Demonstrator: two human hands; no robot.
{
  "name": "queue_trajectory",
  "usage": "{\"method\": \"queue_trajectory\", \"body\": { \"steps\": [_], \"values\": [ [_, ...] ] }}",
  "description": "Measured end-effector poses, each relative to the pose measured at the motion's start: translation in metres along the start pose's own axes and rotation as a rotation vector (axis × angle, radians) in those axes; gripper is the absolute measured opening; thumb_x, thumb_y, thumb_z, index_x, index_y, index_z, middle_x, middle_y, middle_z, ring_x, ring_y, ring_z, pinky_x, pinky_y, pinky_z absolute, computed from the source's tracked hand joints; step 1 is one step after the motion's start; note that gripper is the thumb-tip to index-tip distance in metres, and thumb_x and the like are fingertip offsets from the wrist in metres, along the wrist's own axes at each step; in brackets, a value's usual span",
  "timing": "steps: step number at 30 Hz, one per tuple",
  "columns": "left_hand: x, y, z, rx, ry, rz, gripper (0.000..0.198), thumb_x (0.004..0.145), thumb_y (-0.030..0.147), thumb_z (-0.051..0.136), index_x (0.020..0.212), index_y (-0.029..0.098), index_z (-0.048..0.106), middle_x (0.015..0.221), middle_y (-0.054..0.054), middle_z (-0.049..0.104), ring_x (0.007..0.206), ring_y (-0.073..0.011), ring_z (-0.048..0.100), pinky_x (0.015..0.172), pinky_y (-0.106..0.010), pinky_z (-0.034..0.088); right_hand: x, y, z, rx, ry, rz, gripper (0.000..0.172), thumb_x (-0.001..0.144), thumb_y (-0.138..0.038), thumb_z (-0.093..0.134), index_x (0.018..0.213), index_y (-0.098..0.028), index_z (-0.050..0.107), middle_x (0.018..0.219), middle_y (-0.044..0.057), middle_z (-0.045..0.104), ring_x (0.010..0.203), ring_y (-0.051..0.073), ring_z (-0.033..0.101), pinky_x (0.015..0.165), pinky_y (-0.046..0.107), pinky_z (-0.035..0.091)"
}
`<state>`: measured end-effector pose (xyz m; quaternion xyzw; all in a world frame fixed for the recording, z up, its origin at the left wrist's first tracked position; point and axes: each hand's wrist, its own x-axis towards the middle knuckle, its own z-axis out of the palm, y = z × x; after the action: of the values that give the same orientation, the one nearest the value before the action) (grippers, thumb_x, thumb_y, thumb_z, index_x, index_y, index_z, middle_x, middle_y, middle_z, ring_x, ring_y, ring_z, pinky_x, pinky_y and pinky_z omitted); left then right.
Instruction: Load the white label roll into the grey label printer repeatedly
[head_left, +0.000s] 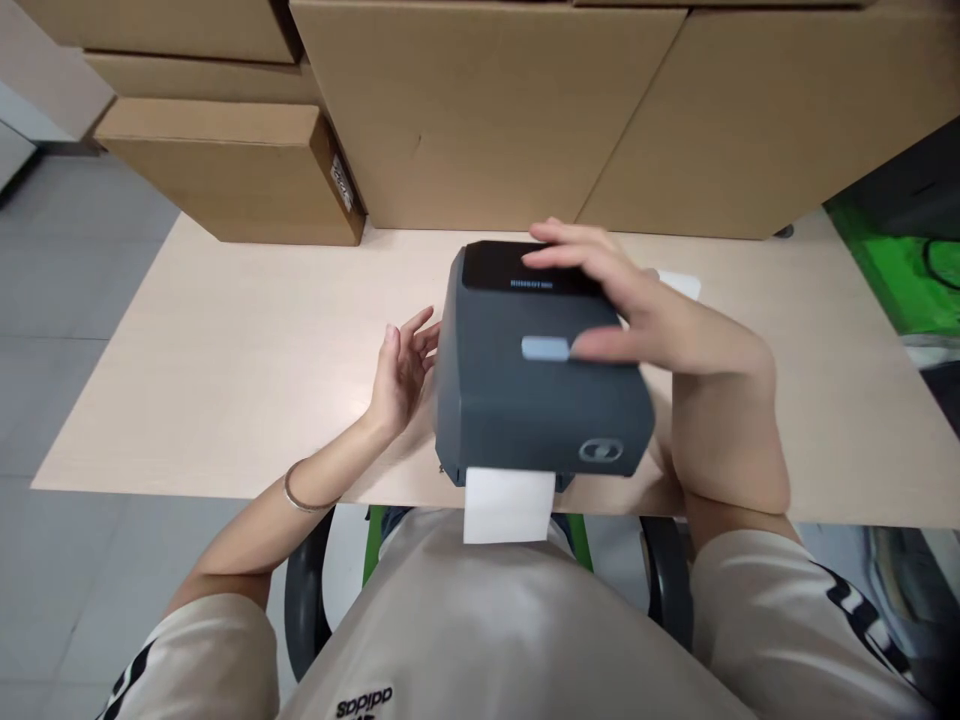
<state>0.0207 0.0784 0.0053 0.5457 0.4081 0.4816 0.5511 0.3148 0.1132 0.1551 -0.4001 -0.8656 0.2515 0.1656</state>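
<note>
Printer (540,405), dark grey, is placed at the near edge of the tabletop (247,350), about midway along. A white paper strip (510,505) is let out from its near side and is seen past that edge. A black panel (487,268) with pale lettering is set in the top toward the far side; a light-blue panel (545,348) is set nearer the middle.

Right hand (600,285) is laid over the top, spread and unclenched; the fingers are stretched across the black panel, the thumb held at the right end of the light-blue one. Left hand (405,370) is held just beside the printer's left side, fingers loosely curled, nothing grasped; whether the casing is touched cannot be told. A bracelet (296,490) is worn on the left wrist.

Large cardboard boxes (480,120) are lined along the far edge; a smaller box (217,180) is stood at the far left corner.
</note>
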Motion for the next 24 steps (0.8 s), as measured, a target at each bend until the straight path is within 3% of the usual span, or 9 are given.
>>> {"method": "queue_trajectory", "body": {
  "steps": [5, 8, 11, 14, 16, 18, 20, 22, 24],
  "values": [
    [-0.008, 0.009, 0.0, -0.139, -0.117, -0.037, 0.091, 0.098, 0.094, 0.036, 0.172, 0.042, 0.03, 0.18, -0.008, 0.042, 0.168, -0.0387, 0.041, 0.133, -0.065, 0.041, -0.005, 0.001, 0.014, -0.245, -0.167, -0.096, 0.133, 0.08, -0.087, 0.076, 0.181, -0.028, 0.013, 0.188, 0.013, 0.003, 0.174, 0.046, 0.008, 0.136, 0.072, 0.029],
    [-0.008, 0.007, 0.0, -0.078, -0.182, 0.028, 0.112, 0.085, 0.1, 0.055, 0.175, 0.048, 0.013, 0.187, -0.008, 0.026, 0.173, -0.0415, 0.028, 0.136, -0.068, 0.036, -0.005, 0.002, 0.027, -0.262, -0.17, -0.08, 0.145, 0.072, -0.088, 0.083, 0.181, -0.028, 0.009, 0.187, 0.014, 0.001, 0.174, 0.049, 0.008, 0.137, 0.076, 0.022],
    [-0.009, 0.009, 0.002, 0.01, -0.255, 0.069, 0.125, 0.082, 0.088, 0.076, 0.174, 0.052, -0.001, 0.19, -0.007, 0.013, 0.175, -0.0419, 0.02, 0.138, -0.07, 0.031, -0.006, -0.002, 0.034, -0.25, -0.134, -0.091, 0.151, 0.065, -0.088, 0.087, 0.181, -0.025, 0.014, 0.187, 0.015, 0.004, 0.174, 0.049, 0.007, 0.139, 0.076, 0.014],
    [-0.01, 0.015, 0.004, 0.069, -0.31, 0.095, 0.123, 0.089, 0.071, 0.083, 0.174, 0.054, -0.004, 0.191, -0.005, 0.004, 0.176, -0.0403, 0.018, 0.14, -0.07, 0.028, -0.008, -0.015, 0.03, -0.166, -0.101, -0.039, 0.134, 0.071, -0.09, 0.082, 0.176, -0.024, 0.03, 0.184, 0.015, 0.019, 0.172, 0.047, 0.019, 0.138, 0.074, 0.023],
    [-0.01, 0.019, 0.005, 0.072, -0.321, 0.102, 0.12, 0.091, 0.07, 0.08, 0.174, 0.052, -0.004, 0.191, -0.004, 0.002, 0.176, -0.0403, 0.017, 0.14, -0.069, 0.027, -0.01, -0.029, 0.028, 0.007, 0.005, 0.005, 0.098, 0.082, -0.086, 0.075, 0.157, -0.025, 0.057, 0.17, 0.016, 0.045, 0.159, 0.041, 0.044, 0.129, 0.064, 0.043],
    [-0.01, 0.02, 0.005, 0.075, -0.322, 0.109, 0.12, 0.091, 0.071, 0.079, 0.175, 0.05, -0.005, 0.191, -0.004, 0.002, 0.176, -0.0407, 0.016, 0.141, -0.069, 0.026, -0.011, -0.04, 0.032, 0.349, 0.19, -0.039, 0.051, 0.098, -0.072, 0.067, 0.11, -0.022, 0.07, 0.123, 0.012, 0.07, 0.113, 0.026, 0.069, 0.097, 0.042, 0.06],
    [-0.01, 0.019, 0.005, 0.087, -0.326, 0.118, 0.12, 0.092, 0.071, 0.079, 0.175, 0.05, -0.006, 0.191, -0.004, 0.003, 0.177, -0.0403, 0.014, 0.141, -0.068, 0.026, -0.009, -0.047, 0.042, 0.729, 0.261, -0.151, 0.048, 0.11, -0.05, 0.056, 0.073, -0.02, 0.05, 0.073, 0.002, 0.055, 0.066, 0.012, 0.051, 0.063, 0.027, 0.043],
    [-0.01, 0.017, 0.004, 0.098, -0.33, 0.126, 0.12, 0.092, 0.071, 0.078, 0.175, 0.051, -0.007, 0.191, -0.004, 0.005, 0.177, -0.0398, 0.013, 0.141, -0.068, 0.026, -0.006, -0.048, 0.054, 0.971, 0.168, -0.239, 0.058, 0.113, -0.038, 0.047, 0.061, -0.02, 0.031, 0.055, -0.003, 0.031, 0.052, 0.008, 0.028, 0.054, 0.028, 0.024],
    [-0.01, 0.017, 0.004, 0.107, -0.333, 0.135, 0.12, 0.093, 0.071, 0.077, 0.175, 0.051, -0.007, 0.191, -0.004, 0.006, 0.177, -0.0401, 0.013, 0.141, -0.068, 0.027, -0.001, -0.045, 0.062, 1.064, 0.023, -0.23, 0.062, 0.115, -0.039, 0.04, 0.057, -0.021, 0.024, 0.05, -0.004, 0.023, 0.049, 0.007, 0.021, 0.052, 0.029, 0.02]
  ]
}}
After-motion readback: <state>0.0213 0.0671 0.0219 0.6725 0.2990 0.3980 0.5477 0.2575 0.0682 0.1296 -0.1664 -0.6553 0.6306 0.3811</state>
